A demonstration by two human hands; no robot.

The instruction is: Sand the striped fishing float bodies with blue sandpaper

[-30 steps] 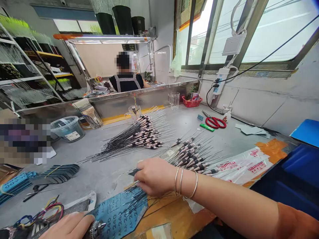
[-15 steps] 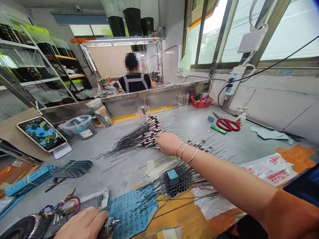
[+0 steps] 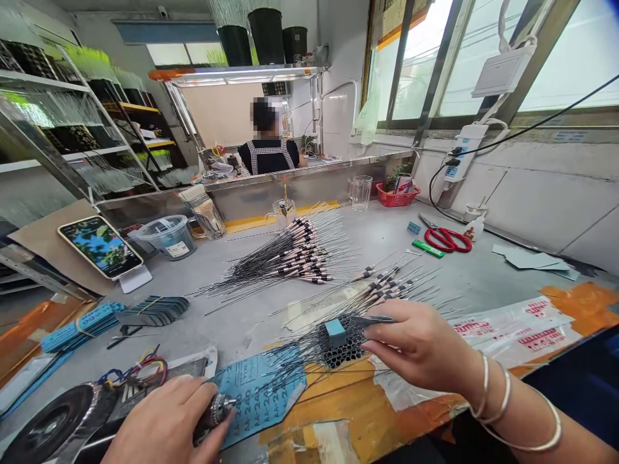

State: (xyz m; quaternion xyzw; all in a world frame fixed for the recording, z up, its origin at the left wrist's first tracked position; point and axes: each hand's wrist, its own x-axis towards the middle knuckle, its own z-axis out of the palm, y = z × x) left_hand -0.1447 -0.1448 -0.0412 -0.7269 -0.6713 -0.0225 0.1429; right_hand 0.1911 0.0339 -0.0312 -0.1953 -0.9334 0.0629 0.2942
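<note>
Our right hand (image 3: 411, 341) pinches a dark strip (image 3: 372, 319); our left hand (image 3: 167, 415) grips a drill chuck (image 3: 215, 410). We cannot tell whether the far rod pile (image 3: 302, 254) or near rod pile (image 3: 387, 285) is finished.

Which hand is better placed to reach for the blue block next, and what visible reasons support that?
The right hand, probably: its fingertips are close to the blue block, though they pinch a dark strip. The left hand is farther off, around the metal chuck.

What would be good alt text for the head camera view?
A person's right grip pinches a dark strip beside a blue block and black mesh; the left grip holds a metal chuck. Banded rods lie piled behind.
</note>
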